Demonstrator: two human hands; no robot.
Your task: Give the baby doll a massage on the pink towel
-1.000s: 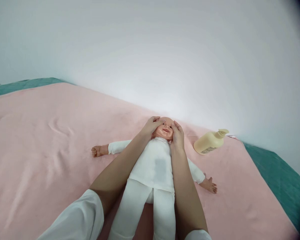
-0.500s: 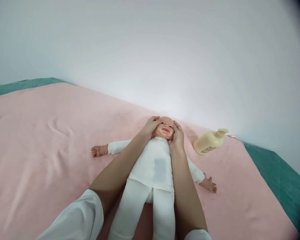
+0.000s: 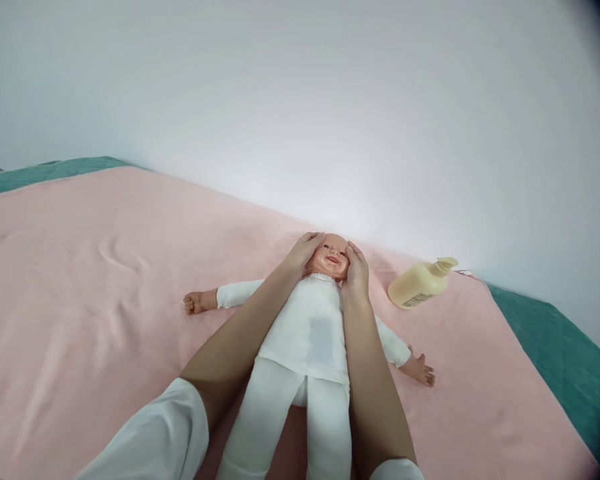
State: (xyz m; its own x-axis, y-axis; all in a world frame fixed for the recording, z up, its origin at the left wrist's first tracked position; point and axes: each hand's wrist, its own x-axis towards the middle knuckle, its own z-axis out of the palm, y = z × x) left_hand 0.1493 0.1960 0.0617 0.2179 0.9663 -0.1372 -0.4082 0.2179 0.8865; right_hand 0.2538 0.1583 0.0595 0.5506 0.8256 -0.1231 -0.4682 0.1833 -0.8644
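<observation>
On its back lies a baby doll point(image 3: 305, 333) in a white top and white trousers, arms spread to both sides and head pointing away from me. My left hand point(image 3: 304, 251) cups the left side of its head, fingers together along the temple. Against the right side of the head rests my right hand point(image 3: 357, 268), its fingers curved and close together. Between them the doll's head is clasped, its front uncovered. A grey-blue patch marks the doll's top. My forearms pass along both sides of its body, over parts of its arms.
A pale yellow pump bottle point(image 3: 420, 283) stands tilted in view to the right of the head. Beneath everything spreads a pink blanket point(image 3: 80, 280), lightly creased, over a green cover point(image 3: 555, 353). A white wall point(image 3: 300, 100) rises just behind the doll's head.
Both hands stay on the doll's head, almost in the same place. The whole view has shifted very slightly; the doll and the bottle lie as before.
</observation>
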